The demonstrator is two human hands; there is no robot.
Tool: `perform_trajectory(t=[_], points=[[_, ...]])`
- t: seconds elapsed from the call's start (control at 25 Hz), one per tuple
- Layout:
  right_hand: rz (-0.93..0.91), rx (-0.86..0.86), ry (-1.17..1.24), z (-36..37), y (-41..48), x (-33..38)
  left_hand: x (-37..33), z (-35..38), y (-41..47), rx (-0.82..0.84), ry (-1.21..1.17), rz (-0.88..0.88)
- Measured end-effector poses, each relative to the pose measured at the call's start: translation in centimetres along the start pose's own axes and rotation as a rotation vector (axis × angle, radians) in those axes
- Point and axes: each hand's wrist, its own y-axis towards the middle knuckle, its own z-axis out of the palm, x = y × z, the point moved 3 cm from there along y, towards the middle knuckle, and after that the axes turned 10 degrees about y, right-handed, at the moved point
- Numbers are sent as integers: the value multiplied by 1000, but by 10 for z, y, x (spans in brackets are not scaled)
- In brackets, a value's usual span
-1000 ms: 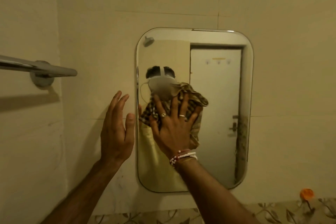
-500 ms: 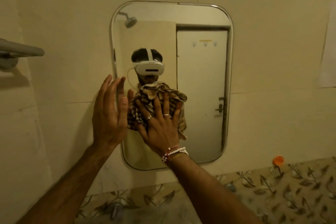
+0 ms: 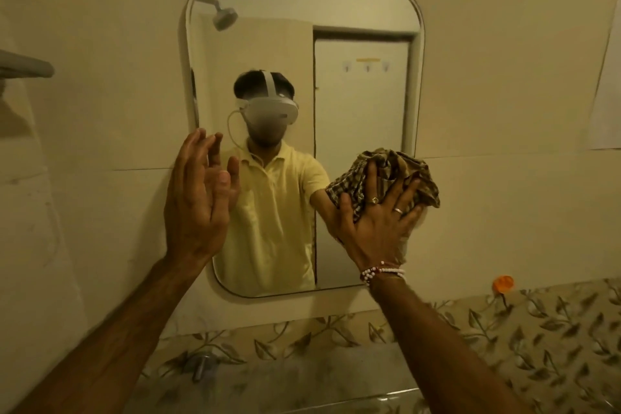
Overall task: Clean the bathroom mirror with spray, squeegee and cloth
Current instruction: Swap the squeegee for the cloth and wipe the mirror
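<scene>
A rounded rectangular mirror (image 3: 363, 84) hangs on the cream tiled wall. My right hand (image 3: 376, 228) presses a bunched brown checked cloth (image 3: 403, 171) flat against the mirror's right edge, fingers spread over it. My left hand (image 3: 198, 208) is raised beside the mirror's lower left edge, palm turned inward, fingers apart and holding nothing. The glass reflects a person in a yellow shirt with a headset, a shower head and a white door. No spray bottle or squeegee is in view.
A metal towel bar (image 3: 23, 65) juts out at the far left. Leaf-patterned tiles (image 3: 537, 329) run below the mirror, with a tap (image 3: 201, 365) at the bottom. An orange object (image 3: 503, 283) sits on the wall at lower right.
My right hand has slid the cloth from the mirror's lower middle to its right edge. The left hand stayed near the left edge. The view has tilted down.
</scene>
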Motion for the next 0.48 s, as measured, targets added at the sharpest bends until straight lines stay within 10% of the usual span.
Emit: perform_trajectory(t=[0.48], points=[[-472, 136, 22, 91, -117, 109, 19, -25, -15, 22, 45, -27]])
